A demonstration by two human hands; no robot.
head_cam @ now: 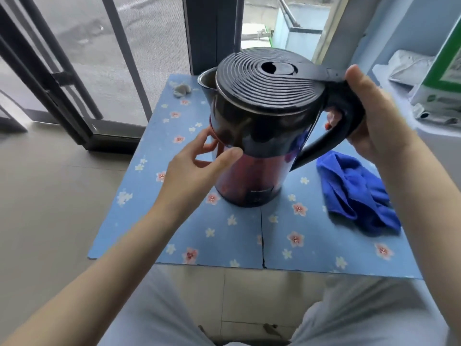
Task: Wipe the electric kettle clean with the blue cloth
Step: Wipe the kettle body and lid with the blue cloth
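Electric kettle [254, 136] stands near the middle of the blue floral tabletop [174, 196], its ribbed black lid [264, 83] closed and its spout [207, 79] pointing away. The right hand [374, 116] is curled round the handle [349, 103], thumb on top. The left hand [189, 166] is loosely spread, thumb and fingertips touching the glossy wall. The blue cloth [356, 193] lies crumpled on the tabletop just right of the kettle, touched by neither hand, so wiping looks not yet begun. To do this step well, 1 hand should grip the handle firmly while the other bunches the cloth into a pad. It should work from the lid's grooves down around the wall, turning the kettle to reach the far side.
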